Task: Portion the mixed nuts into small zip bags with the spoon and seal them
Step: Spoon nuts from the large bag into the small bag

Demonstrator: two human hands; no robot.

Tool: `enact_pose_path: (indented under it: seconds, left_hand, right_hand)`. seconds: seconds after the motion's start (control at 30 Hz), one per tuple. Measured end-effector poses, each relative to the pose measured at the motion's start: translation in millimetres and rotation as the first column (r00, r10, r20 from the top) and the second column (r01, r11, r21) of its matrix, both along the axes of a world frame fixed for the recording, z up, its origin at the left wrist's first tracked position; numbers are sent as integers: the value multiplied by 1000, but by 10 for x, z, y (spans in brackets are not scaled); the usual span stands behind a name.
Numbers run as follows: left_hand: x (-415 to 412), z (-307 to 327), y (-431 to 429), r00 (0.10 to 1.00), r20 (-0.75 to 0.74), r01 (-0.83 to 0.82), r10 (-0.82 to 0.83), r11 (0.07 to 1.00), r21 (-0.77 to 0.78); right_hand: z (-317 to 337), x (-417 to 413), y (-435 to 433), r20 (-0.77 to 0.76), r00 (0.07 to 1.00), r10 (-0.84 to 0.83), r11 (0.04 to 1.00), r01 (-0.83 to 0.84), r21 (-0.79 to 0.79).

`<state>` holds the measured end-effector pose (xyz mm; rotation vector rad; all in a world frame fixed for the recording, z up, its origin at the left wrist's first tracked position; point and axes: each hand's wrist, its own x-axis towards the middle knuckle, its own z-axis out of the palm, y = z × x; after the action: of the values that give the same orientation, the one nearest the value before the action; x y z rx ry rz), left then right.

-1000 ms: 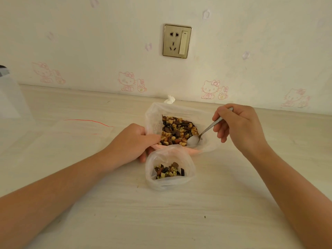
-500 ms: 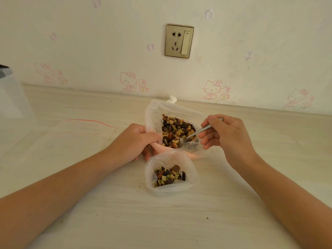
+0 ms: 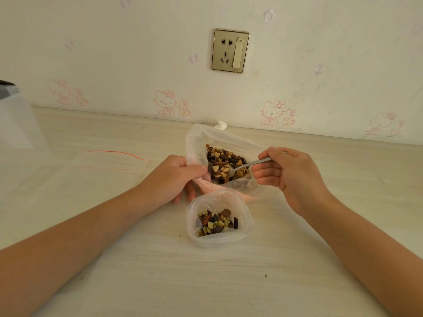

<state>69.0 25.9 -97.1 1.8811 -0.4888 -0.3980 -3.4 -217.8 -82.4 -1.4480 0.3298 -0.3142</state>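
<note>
1. While the right hand [image 3: 290, 177] at centre right pinches the handle of the spoon [image 3: 258, 161] between thumb and curled fingers, the spoon's bowl lies sunk among the mixed nuts [image 3: 225, 162], just left of those fingertips, at mid-frame.
2. Left of centre, the left hand [image 3: 174, 179] grips the left wall of the large clear bag [image 3: 196, 143]: the thumb is pressed over the plastic and the other fingers are curled beneath it.
3. The far end of the spoon handle is hidden inside the right hand, and the spoon bowl is partly buried. A pink thing [image 3: 206, 186] under the large bag is mostly covered; what it is cannot be told. Both forearms are cut off by the lower frame edges.
4. The large bag stands open-mouthed with a heap of nuts. Just below it, the small zip bag [image 3: 242, 236] stands open on the table [image 3: 206, 282], holding a shallow layer of nuts; neither hand touches it.
5. At middle left lie flat clear bags [image 3: 103, 170] with a red strip. A translucent container [image 3: 13, 120] is cut off by the left edge. A wall socket [image 3: 230, 50] sits at upper centre.
</note>
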Motion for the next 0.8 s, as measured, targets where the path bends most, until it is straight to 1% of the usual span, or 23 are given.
enact_pose_path:
  seconds: [0.13, 0.37, 0.47, 0.67, 0.8]
  left_hand:
    - [4, 24, -3, 1000, -22, 21, -22, 999, -30]
    - [-3, 45, 99, 997, -74, -19, 20, 1000, 10]
    - [-86, 74, 179, 997, -74, -18, 23, 998, 64]
    - [-460, 134, 299, 990, -1, 140, -143, 969, 206]
    - [-581, 90, 275, 986, 99, 106, -138, 956, 275]
  right_hand:
    - [2, 7, -23, -13, 1000, -1, 998, 2, 58]
    - [6, 10, -61, -16, 1000, -13, 995, 15, 97]
    - [10, 3, -66, -11, 1000, -17, 994, 18, 107]
    - [77, -55, -37, 18, 1000, 3, 990, -5, 139]
    - [114, -92, 16, 24, 999, 44, 990, -47, 132]
